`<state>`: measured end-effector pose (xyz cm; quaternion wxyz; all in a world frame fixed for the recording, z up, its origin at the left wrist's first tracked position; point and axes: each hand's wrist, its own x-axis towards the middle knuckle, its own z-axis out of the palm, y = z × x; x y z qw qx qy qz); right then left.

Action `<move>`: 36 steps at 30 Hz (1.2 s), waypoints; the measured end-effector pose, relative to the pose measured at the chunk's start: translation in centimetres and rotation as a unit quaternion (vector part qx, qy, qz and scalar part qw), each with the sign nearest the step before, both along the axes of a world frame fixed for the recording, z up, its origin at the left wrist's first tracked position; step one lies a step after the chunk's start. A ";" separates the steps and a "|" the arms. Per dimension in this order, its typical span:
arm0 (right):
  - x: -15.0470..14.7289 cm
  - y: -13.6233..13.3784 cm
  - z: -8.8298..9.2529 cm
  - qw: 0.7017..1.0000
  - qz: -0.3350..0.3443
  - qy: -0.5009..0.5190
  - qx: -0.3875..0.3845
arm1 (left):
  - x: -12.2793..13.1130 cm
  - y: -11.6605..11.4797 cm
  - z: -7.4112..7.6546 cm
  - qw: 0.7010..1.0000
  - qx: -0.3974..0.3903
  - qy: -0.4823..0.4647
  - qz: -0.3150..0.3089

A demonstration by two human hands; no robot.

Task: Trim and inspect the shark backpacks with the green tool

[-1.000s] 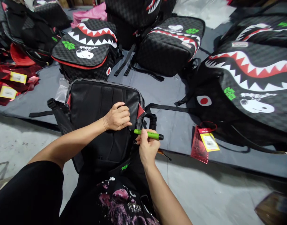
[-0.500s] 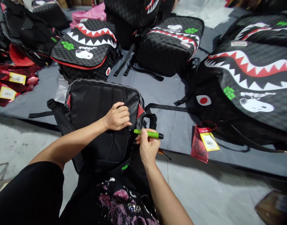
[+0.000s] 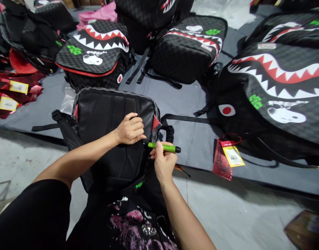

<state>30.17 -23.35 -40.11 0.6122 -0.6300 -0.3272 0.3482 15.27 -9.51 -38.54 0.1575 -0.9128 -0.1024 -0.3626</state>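
A black backpack (image 3: 107,114) lies back side up in front of me, half on the grey mat (image 3: 190,139). My left hand (image 3: 130,130) rests on its back panel near the right edge, fingers curled and pressing the fabric. My right hand (image 3: 163,162) is closed around a green pen-like tool with a black end (image 3: 164,148), held level beside the backpack's right edge and its top handle (image 3: 168,131). What the tool's tip touches is hidden by my left hand.
Several checkered shark-mouth backpacks surround me: one at the back left (image 3: 97,55), one at the back middle (image 3: 190,48), a large one at the right (image 3: 274,97) with a red and yellow hang tag (image 3: 228,156). More red tags (image 3: 10,93) lie at the left. Grey floor (image 3: 240,215) is near me.
Almost nothing differs. My right hand and the green tool have shifted slightly upward toward the backpack's edge. My left hand stays put.
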 end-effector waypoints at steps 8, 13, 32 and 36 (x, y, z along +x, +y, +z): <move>0.0 0.1 0.2 1.000 0.004 -0.001 -0.002 | -0.1 0.0 0.0 1.000 -0.006 0.007 0.005; 0.1 0.1 0.2 1.000 -0.002 -0.006 0.000 | -0.2 0.0 -0.2 1.000 -0.012 0.008 0.005; 0.6 0.3 0.4 1.000 0.020 -0.017 -0.010 | -0.2 0.1 -0.2 1.000 -0.012 0.006 0.004; 0.6 0.3 0.5 1.000 0.015 -0.019 -0.009 | -0.3 0.1 -0.5 1.000 -0.021 0.018 0.011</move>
